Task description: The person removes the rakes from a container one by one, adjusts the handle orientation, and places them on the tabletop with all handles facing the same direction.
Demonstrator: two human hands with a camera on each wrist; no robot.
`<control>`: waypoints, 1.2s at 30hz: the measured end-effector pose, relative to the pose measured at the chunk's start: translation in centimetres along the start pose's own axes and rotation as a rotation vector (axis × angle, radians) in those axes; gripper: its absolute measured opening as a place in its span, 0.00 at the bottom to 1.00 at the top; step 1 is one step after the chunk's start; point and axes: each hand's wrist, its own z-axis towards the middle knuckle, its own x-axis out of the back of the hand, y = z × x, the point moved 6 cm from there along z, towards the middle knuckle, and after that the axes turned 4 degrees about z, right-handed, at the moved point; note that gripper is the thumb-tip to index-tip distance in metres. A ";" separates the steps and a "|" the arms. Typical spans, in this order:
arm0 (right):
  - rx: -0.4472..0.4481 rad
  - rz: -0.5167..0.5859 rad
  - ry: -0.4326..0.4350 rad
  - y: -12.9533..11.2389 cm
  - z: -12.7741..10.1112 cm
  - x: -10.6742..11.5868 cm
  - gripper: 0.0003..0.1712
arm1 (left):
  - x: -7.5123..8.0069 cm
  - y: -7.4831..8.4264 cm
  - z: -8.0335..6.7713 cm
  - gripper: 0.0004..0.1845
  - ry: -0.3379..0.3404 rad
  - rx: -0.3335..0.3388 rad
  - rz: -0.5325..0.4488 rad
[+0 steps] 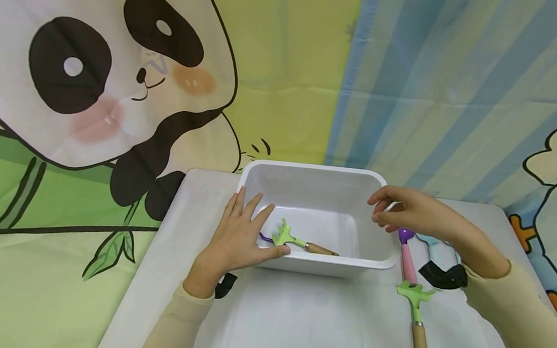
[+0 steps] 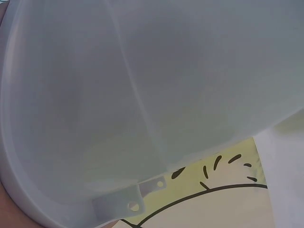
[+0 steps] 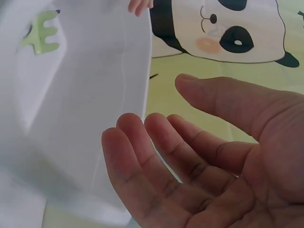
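Note:
A white plastic bin [image 1: 321,259] stands on the table. My left hand [image 1: 237,236] lies over its near left corner, fingers spread and thumb along the near rim; the left wrist view shows the bin's outer wall [image 2: 166,85] up close. Inside lies a small green hand rake [image 1: 298,242] with a wooden handle, beside a purple piece [image 1: 265,238] mostly hidden behind my left hand. My right hand [image 1: 409,210] hovers at the bin's right rim, its fingers loosely bent. Nothing sits between its thumb and fingers in the right wrist view.
To the right of the bin on the white-covered table lie another green hand rake [image 1: 419,340] with a wooden handle, a pink-handled tool [image 1: 408,263] with a purple head, and a light blue tool [image 1: 432,248] partly behind my right arm. A printed panda curtain [image 1: 284,88] hangs behind.

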 end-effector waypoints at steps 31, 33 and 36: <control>-0.256 -0.062 -0.452 5.8 18.2 -11.1 0.19 | 0.1 0.0 0.0 0.56 0.018 -0.007 0.005; -0.291 -0.086 -0.470 6.4 18.0 -11.6 0.17 | 0.1 0.0 0.0 0.56 0.017 -0.003 0.005; -0.347 -0.124 -0.520 7.2 17.7 -12.3 0.13 | 0.1 -0.2 0.0 0.56 0.023 0.000 0.003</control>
